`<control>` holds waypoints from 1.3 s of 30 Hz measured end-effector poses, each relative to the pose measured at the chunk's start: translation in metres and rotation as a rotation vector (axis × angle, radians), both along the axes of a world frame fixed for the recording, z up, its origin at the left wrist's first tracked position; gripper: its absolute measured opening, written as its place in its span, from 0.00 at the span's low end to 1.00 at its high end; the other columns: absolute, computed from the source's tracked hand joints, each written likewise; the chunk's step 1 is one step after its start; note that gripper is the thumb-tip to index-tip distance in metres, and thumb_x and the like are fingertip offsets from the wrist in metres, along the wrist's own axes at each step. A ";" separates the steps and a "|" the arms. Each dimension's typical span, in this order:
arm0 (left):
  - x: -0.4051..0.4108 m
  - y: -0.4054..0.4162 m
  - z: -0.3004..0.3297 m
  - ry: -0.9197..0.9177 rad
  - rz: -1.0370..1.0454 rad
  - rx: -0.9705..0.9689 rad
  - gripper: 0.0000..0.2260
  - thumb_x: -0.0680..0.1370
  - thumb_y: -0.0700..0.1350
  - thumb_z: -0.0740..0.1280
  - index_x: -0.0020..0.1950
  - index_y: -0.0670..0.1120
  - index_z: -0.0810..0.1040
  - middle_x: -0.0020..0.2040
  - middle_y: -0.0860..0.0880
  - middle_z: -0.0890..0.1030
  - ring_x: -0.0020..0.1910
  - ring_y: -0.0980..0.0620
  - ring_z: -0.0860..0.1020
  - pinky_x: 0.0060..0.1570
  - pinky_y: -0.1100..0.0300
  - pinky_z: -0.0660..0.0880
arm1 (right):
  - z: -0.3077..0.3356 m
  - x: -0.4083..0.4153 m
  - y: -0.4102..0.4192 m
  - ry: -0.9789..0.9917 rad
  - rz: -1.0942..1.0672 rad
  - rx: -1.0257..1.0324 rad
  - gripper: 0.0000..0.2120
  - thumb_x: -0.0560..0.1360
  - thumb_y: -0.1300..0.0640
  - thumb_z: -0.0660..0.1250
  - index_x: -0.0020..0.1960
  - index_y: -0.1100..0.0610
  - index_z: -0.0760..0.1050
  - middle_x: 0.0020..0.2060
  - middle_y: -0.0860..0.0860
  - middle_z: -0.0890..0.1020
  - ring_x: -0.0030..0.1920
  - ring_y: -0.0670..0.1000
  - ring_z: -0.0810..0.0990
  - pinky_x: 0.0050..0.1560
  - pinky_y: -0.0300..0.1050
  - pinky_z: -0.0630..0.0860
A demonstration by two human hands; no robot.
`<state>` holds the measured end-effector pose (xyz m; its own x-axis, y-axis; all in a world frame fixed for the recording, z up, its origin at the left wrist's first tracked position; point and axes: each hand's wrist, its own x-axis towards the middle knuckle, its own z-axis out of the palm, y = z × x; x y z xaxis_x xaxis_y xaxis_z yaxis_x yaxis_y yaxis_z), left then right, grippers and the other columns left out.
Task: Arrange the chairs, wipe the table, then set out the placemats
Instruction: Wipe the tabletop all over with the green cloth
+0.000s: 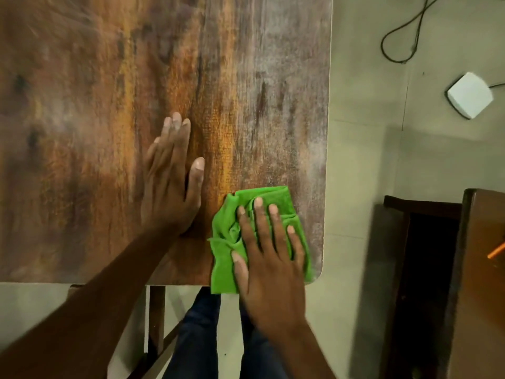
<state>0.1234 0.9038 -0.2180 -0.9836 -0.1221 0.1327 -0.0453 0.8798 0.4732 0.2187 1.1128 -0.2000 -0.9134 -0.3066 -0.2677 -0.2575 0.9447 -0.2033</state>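
A person's right hand (269,250) is pressing a crumpled green microfiber cloth (229,236) flat against the near right corner of a worn wood-grain table (109,91), fingers straight and spread over the fabric, with the cloth's lower edge overhanging the table's near edge. Just beside it, the left hand (170,184) is resting palm-down on the tabletop, fingers straight, grasping nothing. Beyond the right hand, a white square device (470,95) and black cable (401,36) are lying on the tiled floor.

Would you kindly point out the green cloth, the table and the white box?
green cloth (232,228), head view, bunched left part.
table (109,77), head view, bare top.
white box (468,98), head view, top face.
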 end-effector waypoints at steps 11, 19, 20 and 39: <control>-0.007 0.003 -0.001 -0.085 0.020 -0.145 0.27 0.88 0.48 0.51 0.86 0.40 0.55 0.87 0.42 0.55 0.87 0.48 0.52 0.84 0.45 0.54 | -0.019 -0.253 -0.058 0.258 -0.070 -0.006 0.32 0.86 0.39 0.46 0.88 0.49 0.51 0.87 0.54 0.53 0.87 0.56 0.51 0.84 0.60 0.49; -0.004 0.003 0.002 -0.126 0.022 -0.133 0.26 0.89 0.47 0.51 0.86 0.41 0.54 0.87 0.43 0.54 0.87 0.47 0.51 0.84 0.46 0.52 | -0.001 -0.095 -0.019 0.125 -0.078 0.035 0.33 0.87 0.43 0.50 0.88 0.51 0.46 0.88 0.55 0.47 0.87 0.56 0.45 0.85 0.62 0.50; -0.004 0.003 0.002 -0.125 0.022 -0.138 0.26 0.89 0.47 0.51 0.86 0.40 0.54 0.87 0.43 0.54 0.87 0.47 0.51 0.84 0.46 0.52 | 0.002 -0.061 -0.018 0.088 -0.089 0.049 0.34 0.87 0.43 0.51 0.88 0.51 0.45 0.88 0.55 0.45 0.87 0.57 0.45 0.84 0.63 0.51; -0.005 0.002 0.001 -0.108 0.029 -0.110 0.25 0.88 0.44 0.53 0.86 0.40 0.56 0.87 0.42 0.55 0.86 0.45 0.52 0.83 0.44 0.54 | -0.002 0.028 -0.046 -0.012 -0.272 0.035 0.36 0.85 0.43 0.50 0.88 0.55 0.45 0.87 0.58 0.49 0.86 0.58 0.50 0.84 0.57 0.47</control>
